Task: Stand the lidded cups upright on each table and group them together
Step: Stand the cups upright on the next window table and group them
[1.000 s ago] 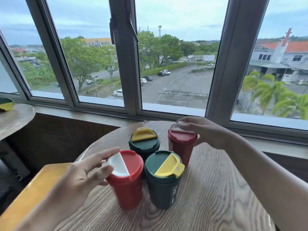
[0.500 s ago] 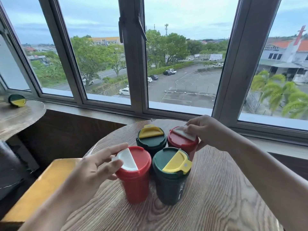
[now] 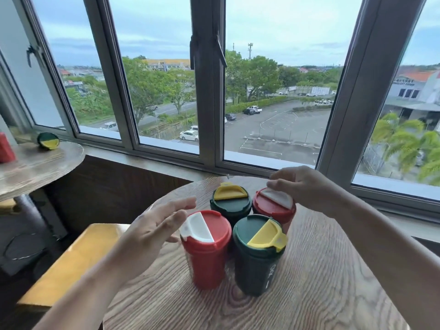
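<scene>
Head view: four lidded cups [image 3: 240,234] stand upright, clustered mid-frame on the round table [image 3: 309,294]. Left hand [image 3: 152,229], blurred, fingers spread, holds nothing; right hand [image 3: 307,186] hovers loosely over the far red cup [image 3: 273,206], contact unclear. At far left, a red cup [image 3: 6,148] is cut off.

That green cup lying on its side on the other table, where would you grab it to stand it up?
Grip the green cup around its body, from above. It lies tipped over on the side table, its lid facing us, so the round wall is the open part. Its body is mostly hidden, though.
</scene>
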Available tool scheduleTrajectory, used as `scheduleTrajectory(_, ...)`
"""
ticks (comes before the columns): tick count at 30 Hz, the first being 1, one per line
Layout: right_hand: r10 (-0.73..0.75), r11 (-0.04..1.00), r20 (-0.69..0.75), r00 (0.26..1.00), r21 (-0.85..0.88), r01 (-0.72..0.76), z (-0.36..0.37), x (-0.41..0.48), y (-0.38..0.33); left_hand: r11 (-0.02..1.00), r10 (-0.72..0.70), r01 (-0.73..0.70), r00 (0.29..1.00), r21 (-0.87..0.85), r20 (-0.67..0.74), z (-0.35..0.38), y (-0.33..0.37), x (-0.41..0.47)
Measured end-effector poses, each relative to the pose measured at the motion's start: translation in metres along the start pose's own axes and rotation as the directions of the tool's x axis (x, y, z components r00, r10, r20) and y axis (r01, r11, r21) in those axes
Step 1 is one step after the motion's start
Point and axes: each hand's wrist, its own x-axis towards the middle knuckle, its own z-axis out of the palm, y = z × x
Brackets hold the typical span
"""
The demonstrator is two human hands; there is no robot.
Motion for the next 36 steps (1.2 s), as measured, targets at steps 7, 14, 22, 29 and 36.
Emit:
scheduleTrajectory(7, -0.223, 0.965, -0.028, 0.974, -0.147, 0.216, 0.014, 0.007, -0.094, 0.992, 0.103, -0.094, 0.989, 0.085, -0.111, -0.071, 0.003, 0.024)
scheduleTrajectory(14, -0.335, 0.935, -0.010, 0.942, -0.124, 0.331, 0.100, 0.017, -0.224, 0.961, 0.182, -0.134, 0.966, 0.243, -0.183, -0.196, -0.026, 0.007)
scheduleTrajectory(22, -0.401, 0.914, 0.035, 0.915, -0.050, 0.403, 0.249, 0.053, -0.379, 0.963, 0.135, -0.058, 0.949, 0.263, -0.284, -0.362, -0.108, -0.050)
scheduleTrajectory(29, -0.438, 0.899, 0.123, 0.890, 0.037, 0.437, 0.362, 0.112, -0.464, 0.967, 0.020, 0.084, 0.916, 0.239, -0.401, -0.477, -0.183, -0.071)
scheduleTrajectory(36, -0.451, 0.892, 0.187, 0.873, 0.083, 0.443, 0.444, 0.199, -0.514, 0.942, -0.042, 0.201, 0.865, 0.268, -0.500, -0.566, -0.262, -0.057)
